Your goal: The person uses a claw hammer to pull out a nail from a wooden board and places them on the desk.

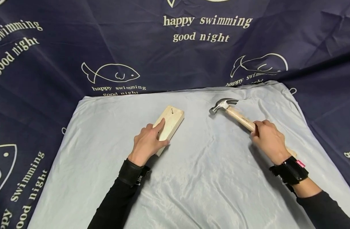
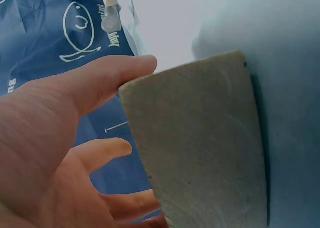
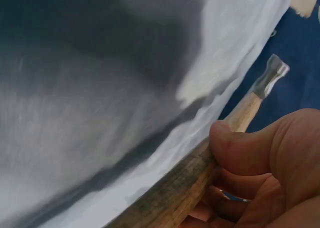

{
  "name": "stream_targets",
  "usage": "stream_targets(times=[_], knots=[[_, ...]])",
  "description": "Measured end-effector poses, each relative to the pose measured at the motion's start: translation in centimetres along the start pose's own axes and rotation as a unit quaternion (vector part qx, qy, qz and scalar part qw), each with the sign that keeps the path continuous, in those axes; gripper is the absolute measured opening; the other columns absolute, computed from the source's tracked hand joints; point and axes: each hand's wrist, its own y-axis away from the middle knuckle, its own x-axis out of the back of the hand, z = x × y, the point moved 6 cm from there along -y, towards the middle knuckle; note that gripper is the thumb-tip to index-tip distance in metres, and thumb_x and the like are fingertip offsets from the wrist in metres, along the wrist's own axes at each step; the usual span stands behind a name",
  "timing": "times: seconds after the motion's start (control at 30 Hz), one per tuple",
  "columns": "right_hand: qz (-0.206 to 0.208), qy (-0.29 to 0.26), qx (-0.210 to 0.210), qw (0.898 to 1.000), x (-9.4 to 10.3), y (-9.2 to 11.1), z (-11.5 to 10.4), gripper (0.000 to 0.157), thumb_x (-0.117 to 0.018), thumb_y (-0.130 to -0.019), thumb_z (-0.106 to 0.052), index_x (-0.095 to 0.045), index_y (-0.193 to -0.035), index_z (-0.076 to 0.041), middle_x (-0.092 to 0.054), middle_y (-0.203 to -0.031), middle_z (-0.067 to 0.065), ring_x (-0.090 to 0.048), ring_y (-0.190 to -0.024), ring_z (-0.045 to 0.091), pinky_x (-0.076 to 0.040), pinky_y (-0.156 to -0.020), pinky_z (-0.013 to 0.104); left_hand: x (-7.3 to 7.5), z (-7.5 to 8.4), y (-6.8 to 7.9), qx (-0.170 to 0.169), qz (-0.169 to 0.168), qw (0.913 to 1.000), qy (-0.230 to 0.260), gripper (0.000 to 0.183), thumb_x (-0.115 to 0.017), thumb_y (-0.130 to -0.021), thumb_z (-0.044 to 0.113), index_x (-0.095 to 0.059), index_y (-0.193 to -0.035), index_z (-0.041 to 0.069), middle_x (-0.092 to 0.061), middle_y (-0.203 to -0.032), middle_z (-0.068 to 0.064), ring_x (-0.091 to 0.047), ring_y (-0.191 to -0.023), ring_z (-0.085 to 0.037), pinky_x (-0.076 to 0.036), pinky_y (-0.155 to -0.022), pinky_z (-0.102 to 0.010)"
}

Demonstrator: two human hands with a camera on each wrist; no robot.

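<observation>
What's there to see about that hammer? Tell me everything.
The hammer has a silvery, metallic-looking head with a round striking face and a curved claw, on a pale wooden handle with small dark lettering. The right hand grips the handle, whose end shows beyond the hand. The head points away and leftward, right of the wooden block. It seems raised above the cloth.

Passage over pale cloth point(image 1: 199, 152) between wooden block point(image 1: 171, 125) and hammer point(image 1: 240, 118), nail point(image 1: 172, 111) jutting from block's far end, curtain point(image 1: 186, 63) behind
</observation>
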Motion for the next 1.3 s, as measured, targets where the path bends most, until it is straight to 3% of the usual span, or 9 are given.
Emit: stream_targets(times=[0.57,1.3], knots=[[0.032,-0.013,0.062,0.997,0.7,2.7,-5.0,0.036,-0.070,-0.092,-0.009,-0.065,-0.127,-0.008,-0.062,-0.108,0.012,-0.057,-0.098,0.033,-0.047,-0.060,0.053,-0.6,1.6,-1.6,0.008,0.009,0.9997,-0.021,0.079,-0.077,-0.090,0.044,-0.042,-0.159,0.031,-0.057,-0.118,-0.020,-0.059,-0.093,-0.036,-0.050,-0.070,-0.051],[0.063,-0.008,0.082,0.995,1.6,4.5,-7.1,0.043,-0.074,-0.093,-0.013,-0.063,-0.135,-0.012,-0.063,-0.113,0.004,-0.055,-0.096,0.025,-0.045,-0.058,0.042,-2.5,4.5,-2.3,-0.039,0.037,0.9981,-0.032,0.076,-0.082,-0.085,0.044,-0.052,-0.153,0.027,-0.061,-0.124,-0.018,-0.061,-0.099,-0.034,-0.053,-0.066,-0.050]])
